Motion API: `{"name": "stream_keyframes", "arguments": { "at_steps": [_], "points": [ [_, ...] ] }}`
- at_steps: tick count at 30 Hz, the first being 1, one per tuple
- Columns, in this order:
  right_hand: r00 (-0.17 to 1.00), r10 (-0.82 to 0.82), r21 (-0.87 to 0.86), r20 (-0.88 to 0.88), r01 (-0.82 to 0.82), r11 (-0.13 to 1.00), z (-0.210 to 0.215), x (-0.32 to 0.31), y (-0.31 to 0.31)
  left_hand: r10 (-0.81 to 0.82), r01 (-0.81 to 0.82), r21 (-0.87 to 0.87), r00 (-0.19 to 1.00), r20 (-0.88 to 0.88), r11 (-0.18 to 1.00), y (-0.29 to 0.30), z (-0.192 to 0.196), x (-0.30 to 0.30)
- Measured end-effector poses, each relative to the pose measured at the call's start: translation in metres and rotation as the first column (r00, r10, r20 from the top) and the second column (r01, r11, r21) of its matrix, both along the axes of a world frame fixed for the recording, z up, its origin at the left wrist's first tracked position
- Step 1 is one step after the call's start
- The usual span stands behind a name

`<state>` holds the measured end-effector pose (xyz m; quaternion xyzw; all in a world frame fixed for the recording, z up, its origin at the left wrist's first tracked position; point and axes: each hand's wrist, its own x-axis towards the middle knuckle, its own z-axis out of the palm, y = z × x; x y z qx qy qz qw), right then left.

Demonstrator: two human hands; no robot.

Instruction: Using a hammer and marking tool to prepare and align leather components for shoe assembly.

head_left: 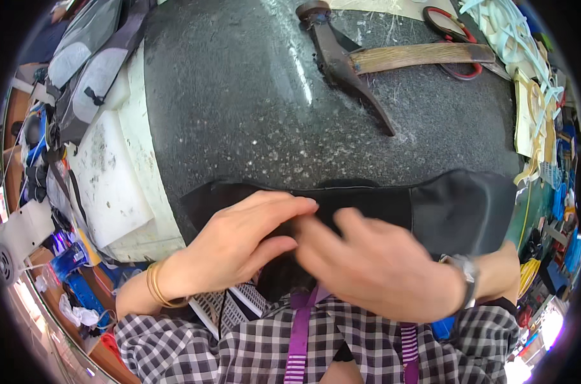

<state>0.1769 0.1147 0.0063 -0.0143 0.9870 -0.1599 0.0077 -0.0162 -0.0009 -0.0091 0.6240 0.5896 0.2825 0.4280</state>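
A long black leather piece [460,211] with stitched seams, perhaps a shoe or boot upper, lies along the near edge of the dark work surface. My left hand [239,233] rests on its left part, fingers stretched and thumb apart from them. My right hand [373,269] is over the middle of the leather, close to the left fingertips. Its fingers are smeared by motion, so whether they hold anything cannot be made out. The leather between the two hands is partly hidden.
A hammer [418,57] with a wooden handle lies at the far right on the dark work surface [213,115], beside red-handled scissors [460,72]. Grey-black shoe parts [95,83] and a white sheet [108,179] are at the left. Pale blue strips [508,32] hang at the far right.
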Motion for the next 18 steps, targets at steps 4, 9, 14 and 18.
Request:
{"name": "stream_keyframes", "arguments": {
  "at_steps": [4,9,14,18],
  "points": [
    [0.955,-0.185,-0.121,0.231,0.217,0.969,0.024,0.029,0.031,-0.096,0.138,0.145,0.959,-0.268,0.980,0.017,0.018,0.021],
    [0.979,-0.044,-0.359,0.198,0.114,0.926,0.005,0.032,0.058,-0.333,0.372,-0.024,0.798,-0.502,0.928,0.045,0.021,0.040],
    [0.993,0.021,-0.496,0.113,0.039,0.868,-0.005,0.041,0.072,-0.059,0.041,-0.232,0.996,-0.068,0.972,0.059,0.016,0.020],
    [0.990,0.100,-0.243,0.094,-0.075,0.967,-0.002,0.043,0.064,-0.129,0.112,-0.130,0.982,-0.136,0.985,0.059,0.022,0.029]
  ]
}}
